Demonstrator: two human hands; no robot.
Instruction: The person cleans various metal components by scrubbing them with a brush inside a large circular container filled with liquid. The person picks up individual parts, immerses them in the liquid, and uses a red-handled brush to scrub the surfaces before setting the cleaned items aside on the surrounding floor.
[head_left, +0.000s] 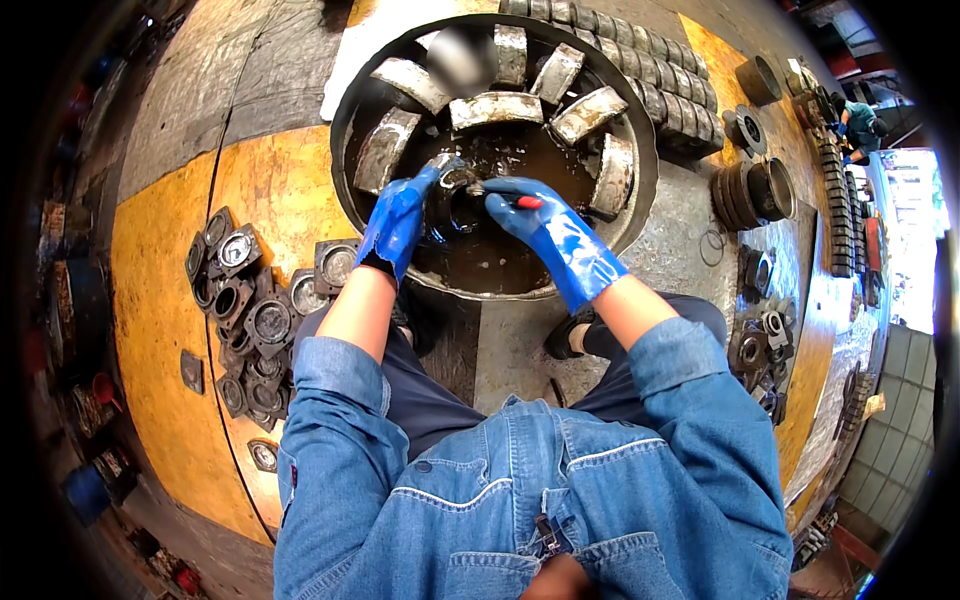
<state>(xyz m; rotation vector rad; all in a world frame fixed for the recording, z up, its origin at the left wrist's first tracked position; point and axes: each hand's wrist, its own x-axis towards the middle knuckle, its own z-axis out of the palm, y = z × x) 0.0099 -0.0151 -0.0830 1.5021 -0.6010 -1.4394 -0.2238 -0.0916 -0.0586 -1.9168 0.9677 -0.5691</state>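
Note:
Both my hands wear blue rubber gloves and work over a wide round metal tub (648,165) of murky brown liquid. My left hand (400,218) is closed on the left side of a dark, wet, ring-shaped metal part (436,212), held tilted at the tub's near side. In my right hand (545,222) is a small tool with a red handle (529,202), gripped between the fingers. Its light tip touches or nearly touches the part's right edge; its exact kind is unclear. Several curved metal blocks (497,110) lie around and across the tub.
Dirty square-flanged castings (268,320) are heaped on the yellow floor at left. Rows of dark rounded metal pieces (660,75) stand behind the tub at right. Thick metal rings (755,192) and smaller parts (755,345) lie farther right. Another person (860,128) bends at the far right.

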